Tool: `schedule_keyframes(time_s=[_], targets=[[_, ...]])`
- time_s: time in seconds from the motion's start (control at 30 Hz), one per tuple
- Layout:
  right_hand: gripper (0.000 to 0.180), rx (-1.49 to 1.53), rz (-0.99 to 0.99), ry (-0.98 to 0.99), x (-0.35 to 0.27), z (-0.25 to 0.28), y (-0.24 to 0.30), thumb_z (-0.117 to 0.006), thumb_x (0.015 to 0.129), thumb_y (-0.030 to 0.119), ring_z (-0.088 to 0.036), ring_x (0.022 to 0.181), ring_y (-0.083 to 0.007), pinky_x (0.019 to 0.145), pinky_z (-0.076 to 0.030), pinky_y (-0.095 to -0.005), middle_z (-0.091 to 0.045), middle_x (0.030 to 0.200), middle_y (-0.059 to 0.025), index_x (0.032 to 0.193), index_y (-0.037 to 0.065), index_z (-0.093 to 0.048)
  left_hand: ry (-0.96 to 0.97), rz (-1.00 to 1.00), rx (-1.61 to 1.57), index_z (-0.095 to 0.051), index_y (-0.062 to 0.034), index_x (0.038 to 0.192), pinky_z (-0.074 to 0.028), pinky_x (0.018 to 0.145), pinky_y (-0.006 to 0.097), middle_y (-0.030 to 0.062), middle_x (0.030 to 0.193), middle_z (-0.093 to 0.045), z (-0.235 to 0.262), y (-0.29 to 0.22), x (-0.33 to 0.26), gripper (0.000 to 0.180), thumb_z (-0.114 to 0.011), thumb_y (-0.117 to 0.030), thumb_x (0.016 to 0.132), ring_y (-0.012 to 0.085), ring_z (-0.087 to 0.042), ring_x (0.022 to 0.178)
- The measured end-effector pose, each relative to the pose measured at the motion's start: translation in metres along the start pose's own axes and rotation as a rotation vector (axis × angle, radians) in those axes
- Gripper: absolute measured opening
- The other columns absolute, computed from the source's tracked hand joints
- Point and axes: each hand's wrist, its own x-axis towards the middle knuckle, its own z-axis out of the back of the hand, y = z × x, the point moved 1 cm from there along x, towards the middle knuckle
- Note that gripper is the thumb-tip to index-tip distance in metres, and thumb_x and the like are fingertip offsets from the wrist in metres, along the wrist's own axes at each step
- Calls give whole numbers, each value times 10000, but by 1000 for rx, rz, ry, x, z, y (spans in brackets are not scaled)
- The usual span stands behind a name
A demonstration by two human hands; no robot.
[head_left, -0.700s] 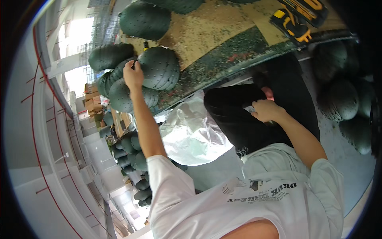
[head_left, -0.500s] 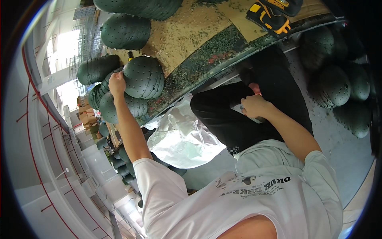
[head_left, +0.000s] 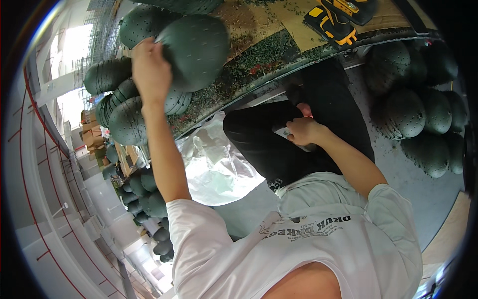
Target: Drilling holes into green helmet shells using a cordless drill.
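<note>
My left hand (head_left: 152,70) is closed on the edge of a dark green domed shell (head_left: 199,52), which is lifted over the workbench and slightly blurred. Beneath and beside it lie more green shells: one with small dots (head_left: 144,25) behind, a stacked group (head_left: 127,119) nearer, and another stack (head_left: 107,75) at the left. Over my lap, my right hand (head_left: 303,130) has its fingers curled. Something greyish shows under them, too hidden to name.
Green shavings litter the cardboard-covered workbench (head_left: 259,62). A yellow and black power tool (head_left: 331,25) lies at its far side. Piled shells (head_left: 406,112) stand on the right. A clear plastic bag (head_left: 216,164) hangs below the bench edge, beside my black-trousered legs.
My left hand has raised the shell off the stack and moved it up and toward me, so it looks larger. My right hand keeps its curled pose; the view has shifted slightly.
</note>
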Motion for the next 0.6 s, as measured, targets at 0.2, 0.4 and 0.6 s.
schedule_keyframes(time_s=[0.2,0.4,0.6], targets=[[392,-21,-36,85,0,-2,4,-570,927,310,-684,1038,-381,901,-537,-479,-698,1099,-230,1136,-18,-624,-42,46,-107,-609,-21,974,-511,792,487,167,1081,-637,-72,-45,-6,158,-606,-178,959,412,-632,933],[390,-24,15,46,1,-2,-7,-550,941,312,-668,1051,-385,938,-513,-460,-688,1095,-232,1141,-18,-610,-67,80,-29,-614,-33,975,-476,817,475,152,1020,-614,-95,-80,-2,201,-600,-233,952,356,-621,959],[439,-55,71,81,0,-5,-1,-587,944,366,-659,1060,-374,923,-510,-450,-697,1042,-236,1152,-19,-616,-57,237,-205,-597,-51,1018,-487,818,486,177,1047,-609,-92,-79,-19,220,-640,-253,942,398,-611,955]])
